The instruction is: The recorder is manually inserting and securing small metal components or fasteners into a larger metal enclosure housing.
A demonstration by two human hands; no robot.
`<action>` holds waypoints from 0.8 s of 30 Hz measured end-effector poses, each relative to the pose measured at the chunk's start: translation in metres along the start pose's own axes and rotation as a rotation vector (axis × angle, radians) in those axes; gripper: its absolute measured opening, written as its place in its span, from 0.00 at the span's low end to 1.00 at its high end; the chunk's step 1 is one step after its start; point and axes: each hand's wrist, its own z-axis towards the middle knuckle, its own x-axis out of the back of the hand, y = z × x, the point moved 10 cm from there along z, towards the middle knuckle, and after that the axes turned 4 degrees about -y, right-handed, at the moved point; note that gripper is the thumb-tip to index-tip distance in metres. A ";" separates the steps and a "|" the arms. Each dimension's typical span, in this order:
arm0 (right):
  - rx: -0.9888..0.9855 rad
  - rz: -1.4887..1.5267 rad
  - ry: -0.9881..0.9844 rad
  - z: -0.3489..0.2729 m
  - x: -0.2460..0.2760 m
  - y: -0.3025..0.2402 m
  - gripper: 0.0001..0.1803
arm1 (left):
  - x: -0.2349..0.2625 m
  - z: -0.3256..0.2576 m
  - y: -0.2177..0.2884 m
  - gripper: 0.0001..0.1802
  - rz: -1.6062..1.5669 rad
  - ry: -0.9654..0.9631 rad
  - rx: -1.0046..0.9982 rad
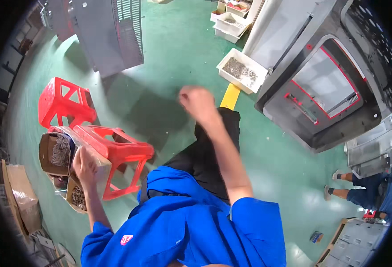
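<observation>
My left hand (85,165) is closed, knuckles up, above the small open boxes on the left. Beside it stands a cardboard box (45,155) of silvery small metal parts (60,150). Just below the hand, another box holds brownish small parts (78,198). Clear plastic (99,153) lies around these boxes, next to a red plastic stool (131,149). My right hand (197,103) is raised over the green floor in front of my knee, its fingers curled in and slightly blurred. Whatever either hand holds, if anything, is hidden.
A second red stool (67,104) stands farther left. Grey metal panels (98,35) stand ahead. On the right are a white bin (249,84) of small parts and a large grey frame (312,129) with a red-edged opening. A person (367,191) is at the far right.
</observation>
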 end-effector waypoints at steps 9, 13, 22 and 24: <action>-0.072 -1.047 -0.291 -0.019 0.110 0.112 0.03 | -0.362 -0.039 0.001 0.23 -0.945 -1.120 0.638; -0.185 -1.122 -0.294 -0.017 0.112 0.098 0.03 | -0.460 -0.048 -0.023 0.25 -0.853 -1.167 0.686; -0.349 -0.374 -0.199 0.002 0.144 0.102 0.05 | -0.544 -0.026 -0.059 0.24 -0.812 -0.929 0.693; -0.379 -0.051 -0.072 0.005 0.162 0.095 0.06 | -0.547 -0.027 -0.054 0.23 -0.748 -0.927 0.684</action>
